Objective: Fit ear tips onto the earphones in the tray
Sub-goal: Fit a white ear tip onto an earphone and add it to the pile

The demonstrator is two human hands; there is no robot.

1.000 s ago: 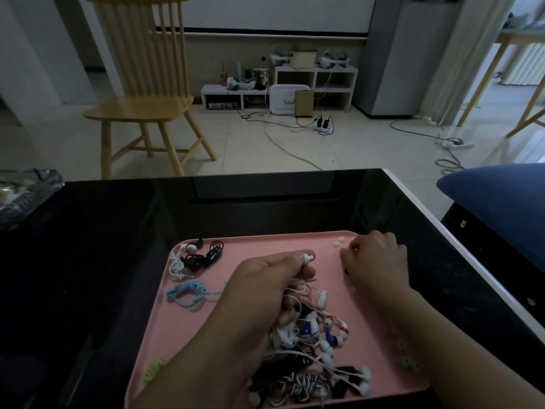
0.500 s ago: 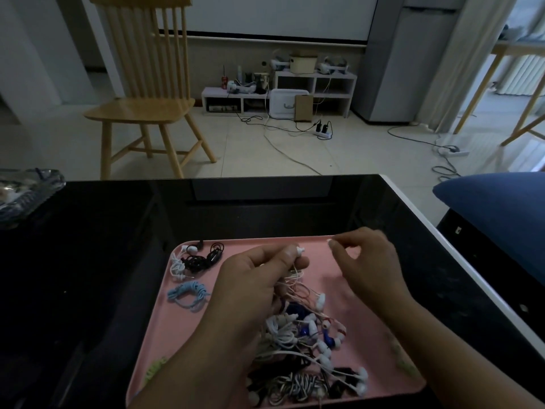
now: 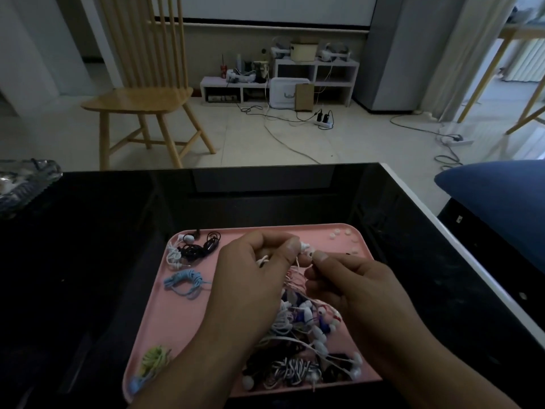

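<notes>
Head view: over a pink tray (image 3: 188, 329) on the dark tabletop (image 3: 88, 261), the left hand (image 3: 250, 276) pinches a white earbud (image 3: 303, 247) at thumb and forefinger, its cable trailing down into the tangle of earphones (image 3: 303, 329) heaped at the tray's near right. The right hand (image 3: 356, 287) has its fingers (image 3: 320, 256) curled and pinching something small right against that earbud, most likely an ear tip, though it is too small to make out. Loose ear tips (image 3: 339, 233) lie in the tray's far right corner; coiled black (image 3: 200, 246), blue (image 3: 184, 280) and green (image 3: 154, 360) sets lie along the left side. To seat the tip well, I judge the earbud should be held steady by its body, nozzle pointing at the tip's opening, with the tip pushed on squarely and given a slight twist until it sits evenly all round.
</notes>
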